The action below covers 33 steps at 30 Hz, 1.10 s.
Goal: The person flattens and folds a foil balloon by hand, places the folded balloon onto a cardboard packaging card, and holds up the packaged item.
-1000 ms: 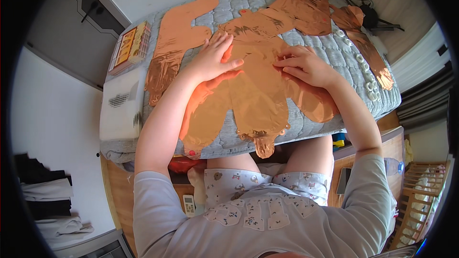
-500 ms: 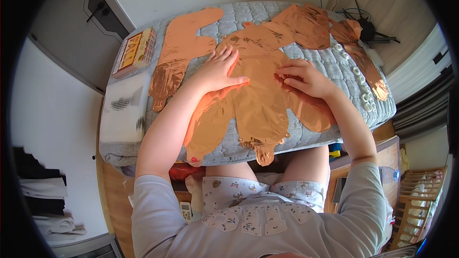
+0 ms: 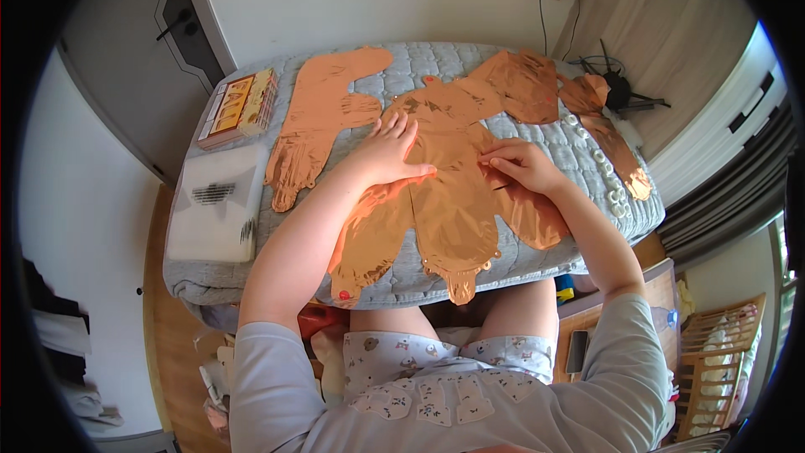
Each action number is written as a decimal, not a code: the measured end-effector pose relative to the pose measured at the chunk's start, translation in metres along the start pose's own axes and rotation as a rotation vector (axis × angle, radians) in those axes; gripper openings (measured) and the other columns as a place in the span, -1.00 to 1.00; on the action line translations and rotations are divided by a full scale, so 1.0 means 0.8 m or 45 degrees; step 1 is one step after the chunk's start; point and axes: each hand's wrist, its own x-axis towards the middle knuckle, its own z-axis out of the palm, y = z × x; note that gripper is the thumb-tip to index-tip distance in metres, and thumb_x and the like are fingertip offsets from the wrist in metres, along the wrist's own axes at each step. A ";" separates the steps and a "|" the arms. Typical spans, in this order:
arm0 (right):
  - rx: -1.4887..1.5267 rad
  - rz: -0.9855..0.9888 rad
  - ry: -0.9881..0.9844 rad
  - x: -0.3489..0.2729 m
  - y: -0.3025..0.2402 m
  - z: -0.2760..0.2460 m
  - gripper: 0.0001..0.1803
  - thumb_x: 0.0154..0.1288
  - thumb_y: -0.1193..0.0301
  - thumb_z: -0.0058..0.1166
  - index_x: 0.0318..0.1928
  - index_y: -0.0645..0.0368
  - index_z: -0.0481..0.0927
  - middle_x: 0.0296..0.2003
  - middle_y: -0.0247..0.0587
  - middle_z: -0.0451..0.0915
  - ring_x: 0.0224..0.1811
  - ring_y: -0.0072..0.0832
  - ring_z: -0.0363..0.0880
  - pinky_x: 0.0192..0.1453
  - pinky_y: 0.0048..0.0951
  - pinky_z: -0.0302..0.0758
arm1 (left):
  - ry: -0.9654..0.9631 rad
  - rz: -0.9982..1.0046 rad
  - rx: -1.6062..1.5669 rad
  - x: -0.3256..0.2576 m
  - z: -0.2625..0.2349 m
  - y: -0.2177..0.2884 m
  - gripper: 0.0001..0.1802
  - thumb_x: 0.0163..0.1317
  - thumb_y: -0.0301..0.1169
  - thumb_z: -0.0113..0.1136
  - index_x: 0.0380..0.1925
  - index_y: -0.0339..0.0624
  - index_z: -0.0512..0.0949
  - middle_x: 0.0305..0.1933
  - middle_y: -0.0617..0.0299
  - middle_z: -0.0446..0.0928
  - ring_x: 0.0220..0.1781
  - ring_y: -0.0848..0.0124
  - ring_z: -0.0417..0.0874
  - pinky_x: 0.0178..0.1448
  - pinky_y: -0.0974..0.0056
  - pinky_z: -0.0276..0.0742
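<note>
Flattening copper foil balloon [image 3: 449, 201] on quilted worktop [image 3: 579, 147].
L hand [image 3: 390, 151] spread, pressing flat; R hand [image 3: 520, 164] pinching foil edge. I'm judging next: smooth outward w/o creasing.

Flat copper foil balloon [image 3: 449, 201] lies centre on grey quilted pad [image 3: 545, 256]; second copper foil balloon [image 3: 323, 122] to its left; white flat box [image 3: 214, 214] further left.

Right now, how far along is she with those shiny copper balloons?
Every piece looks flat, none inflated. The left hand presses the middle copper foil balloon against the grey quilted mat, while the right hand pinches its edge. The other foil shapes lie untouched beside it.
</note>
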 end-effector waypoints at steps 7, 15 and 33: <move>0.009 0.031 -0.038 -0.001 0.001 0.000 -0.78 0.47 0.43 0.14 -0.02 0.22 0.78 0.01 -0.11 0.72 0.06 -0.27 0.68 0.18 -0.33 0.57 | -0.015 0.009 0.006 0.000 0.001 -0.003 0.27 0.26 0.47 0.04 0.59 -0.38 -0.05 0.70 -0.22 -0.17 0.76 0.00 -0.25 0.75 -0.06 -0.27; 0.009 0.023 -0.076 -0.004 0.005 -0.007 -0.76 0.49 0.43 0.12 0.00 0.26 0.77 0.04 -0.12 0.71 0.08 -0.29 0.68 0.20 -0.34 0.57 | 0.001 0.021 -0.017 0.004 0.002 -0.003 0.28 0.26 0.48 0.02 0.59 -0.38 -0.05 0.70 -0.20 -0.15 0.76 0.02 -0.24 0.75 -0.04 -0.25; -0.568 1.039 0.579 0.146 0.090 -0.023 -0.08 0.13 0.02 0.37 0.39 0.24 0.34 -0.02 0.09 0.67 0.15 -0.02 0.66 0.19 -0.18 0.60 | 0.002 0.005 -0.007 0.005 0.003 -0.006 0.24 0.26 0.43 0.08 0.60 -0.34 -0.02 0.71 -0.19 -0.14 0.75 0.05 -0.18 0.75 -0.06 -0.25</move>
